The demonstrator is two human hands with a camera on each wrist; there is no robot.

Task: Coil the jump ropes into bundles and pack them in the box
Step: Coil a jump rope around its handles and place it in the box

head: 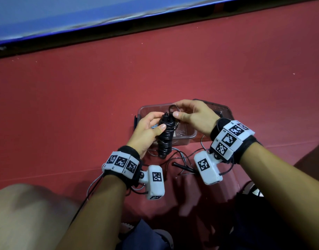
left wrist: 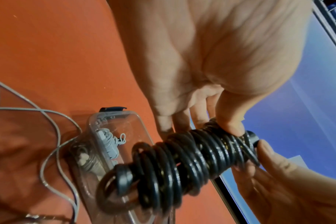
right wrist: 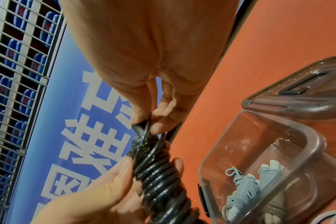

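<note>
Head view: black jump rope bundle [head: 166, 134], tightly coiled, held above a clear plastic box [head: 188, 138] on red floor [head: 155, 69]; left hand [head: 148, 130] wrapped round its middle, thumb across the coils; right hand [head: 193, 118] pinching a rope loop at the top end; a loose black handle [head: 183, 167] and grey cords [head: 175, 154] lie nearer the person. Left wrist view: left fingers [left wrist: 230, 121] curled on the bundle [left wrist: 182, 159]; grey coiled rope [left wrist: 109, 142] inside the box [left wrist: 142, 128]. Right wrist view: right fingertips [right wrist: 159, 125] nipping the bundle's [right wrist: 155, 174] end; box lid [right wrist: 307, 94] lying just beside the box [right wrist: 314, 145].
</note>
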